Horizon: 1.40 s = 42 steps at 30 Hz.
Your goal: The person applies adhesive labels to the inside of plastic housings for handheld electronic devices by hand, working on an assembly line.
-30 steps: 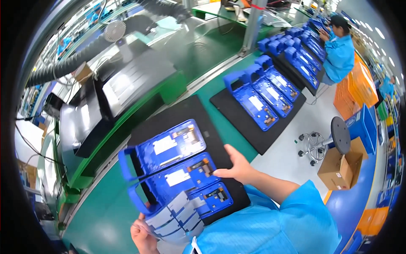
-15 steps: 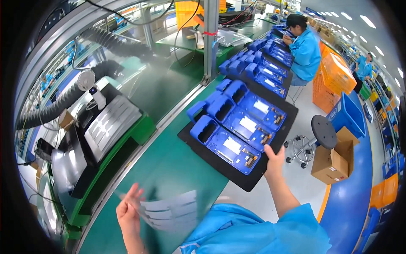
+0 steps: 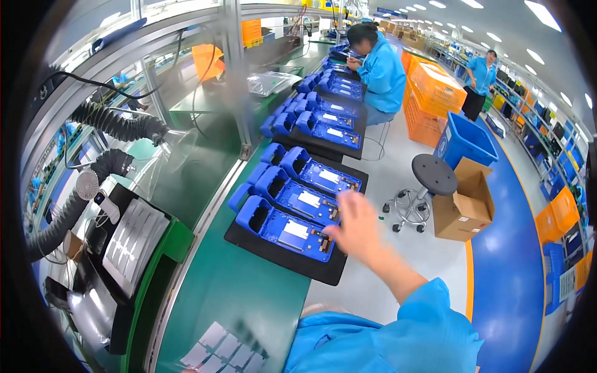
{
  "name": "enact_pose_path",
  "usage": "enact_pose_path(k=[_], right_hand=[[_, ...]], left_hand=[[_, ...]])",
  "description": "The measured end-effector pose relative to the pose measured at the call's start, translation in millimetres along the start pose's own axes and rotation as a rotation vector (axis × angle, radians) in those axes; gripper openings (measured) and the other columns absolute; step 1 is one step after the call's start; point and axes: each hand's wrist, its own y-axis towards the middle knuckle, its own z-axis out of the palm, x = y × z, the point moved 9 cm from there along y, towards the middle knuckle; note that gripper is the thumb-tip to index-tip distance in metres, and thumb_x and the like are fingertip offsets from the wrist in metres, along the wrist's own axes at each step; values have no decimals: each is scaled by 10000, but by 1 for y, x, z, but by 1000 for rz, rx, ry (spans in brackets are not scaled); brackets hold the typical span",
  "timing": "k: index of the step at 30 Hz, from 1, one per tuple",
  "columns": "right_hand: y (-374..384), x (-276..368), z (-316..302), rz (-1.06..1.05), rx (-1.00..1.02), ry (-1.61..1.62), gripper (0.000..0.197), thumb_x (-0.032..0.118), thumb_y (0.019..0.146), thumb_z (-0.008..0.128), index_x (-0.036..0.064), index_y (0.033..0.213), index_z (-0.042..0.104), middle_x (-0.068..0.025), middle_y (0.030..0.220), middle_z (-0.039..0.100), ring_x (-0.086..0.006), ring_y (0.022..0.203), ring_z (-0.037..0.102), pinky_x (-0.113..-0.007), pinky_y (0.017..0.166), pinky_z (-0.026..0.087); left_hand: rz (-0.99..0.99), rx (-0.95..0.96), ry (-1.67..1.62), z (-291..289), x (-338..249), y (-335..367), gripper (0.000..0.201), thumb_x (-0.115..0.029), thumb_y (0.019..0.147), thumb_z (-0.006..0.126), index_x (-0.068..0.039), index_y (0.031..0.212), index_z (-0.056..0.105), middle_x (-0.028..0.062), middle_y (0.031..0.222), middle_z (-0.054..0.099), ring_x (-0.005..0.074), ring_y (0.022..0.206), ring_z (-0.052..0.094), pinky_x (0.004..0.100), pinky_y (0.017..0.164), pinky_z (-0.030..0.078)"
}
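My right hand (image 3: 360, 233) hangs slightly blurred at the right end of the nearest blue plastic housings (image 3: 292, 231). Its thumb and fingers are apart and hold nothing; whether the thumb touches a housing I cannot tell. These housings lie in a row on a black mat (image 3: 292, 264), each with a white rectangle and small circuit parts inside. Low in the picture, a sheet of pale rectangular labels (image 3: 225, 348) is tilted over the green bench, with a shadow beside it. Only a sliver of my left hand (image 3: 188, 370) shows, at the sheet's lower corner, gripping it.
More blue housings (image 3: 326, 130) on mats continue along the green bench (image 3: 211, 286). A co-worker (image 3: 382, 78) sits farther along. To the right stand a stool (image 3: 433, 174), a cardboard box (image 3: 466, 205), a blue bin (image 3: 463, 140) and orange crates (image 3: 432, 93). Label sheets (image 3: 134, 242) lie on a green-edged stand at left.
The view has turned, shifting the bench leftward. My right hand has left the mat's edge and opened beside the housings' ends. My left hand has dropped to the lower edge with the label sheet.
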Motion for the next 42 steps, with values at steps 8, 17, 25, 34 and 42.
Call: enact_pose_path(k=[8,17,25,34,42], right_hand=[[-56,121,89,-495,418,-68,518,358,811,545,310,1320,460,-58,1500,232,-441,1323,251,-622,1025,247],[-40,109,93,-462,382,-78,466,330,799,565,354,1261,517,-18,1489,252,-505,1282,261,-645,998,281],[-19,84,117,-454,383,-107,535,210,811,539,367,1316,449,11,1490,262,-500,1282,277,-600,1041,265],[-7,39,140,-443,318,-330,581,180,843,509,463,1335,385,49,1504,226,-480,1289,285,-604,1052,270],[-14,29,157,-414,399,-331,593,142,856,477,464,1344,376,34,1510,224,-471,1319,247,-570,1087,216]], left_hand=[[0,-47,-89,-13,3,-1,201,-172,861,639,-33,957,530,90,981,599,226,924,567,368,834,455],[-16,-162,-11,3,-2,-6,306,-180,834,655,5,1046,535,131,1077,582,242,976,556,395,861,451],[46,-92,55,-47,2,-2,366,-289,856,622,-3,1064,531,107,1073,572,254,967,539,393,836,441],[85,-137,-38,-89,21,-16,416,-256,860,628,36,1129,505,136,1066,569,236,966,545,365,817,449],[37,-201,-60,-116,48,-25,346,-228,861,649,9,1077,519,85,950,581,194,871,547,342,792,446]])
